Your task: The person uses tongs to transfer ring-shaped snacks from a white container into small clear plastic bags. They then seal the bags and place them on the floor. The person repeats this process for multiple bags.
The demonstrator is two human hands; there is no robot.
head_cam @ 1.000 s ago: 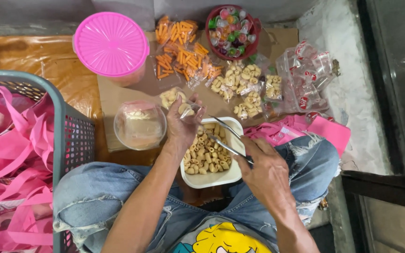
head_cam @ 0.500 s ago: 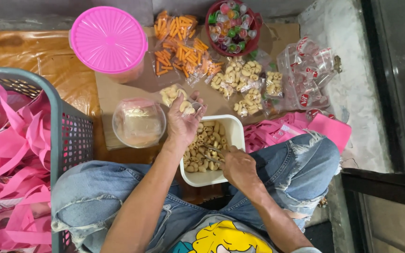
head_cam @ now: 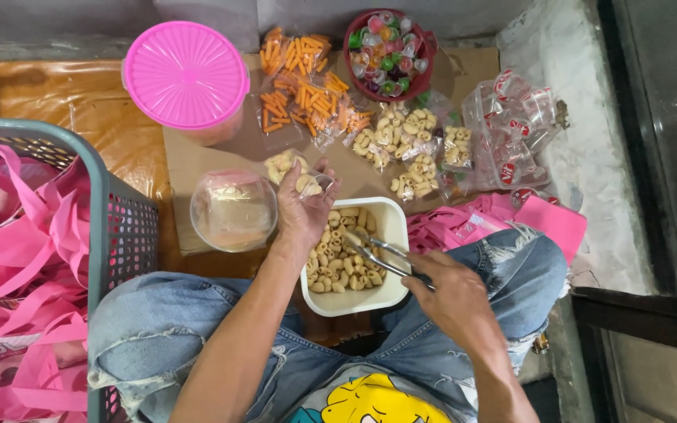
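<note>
My left hand (head_cam: 305, 207) holds a small clear plastic bag (head_cam: 298, 174) partly filled with pale tube-shaped snacks, just above the white rectangular tub (head_cam: 396, 227). The tub rests between my knees and holds several of the same beige snacks. My right hand (head_cam: 454, 296) grips metal tongs (head_cam: 378, 252), whose tips reach into the snacks in the tub.
A round clear container (head_cam: 233, 208) sits left of the tub. Further back are a pink-lidded tub (head_cam: 186, 77), bags of orange sticks (head_cam: 304, 84), filled snack bags (head_cam: 409, 149), a red bowl of coloured jelly cups (head_cam: 386, 48) and empty bags (head_cam: 511, 133). A grey basket (head_cam: 123, 235) of pink bags stands left.
My right hand drew back from the tub's edge, then brought the tongs down into the snacks again. My left hand kept the bag in place.
</note>
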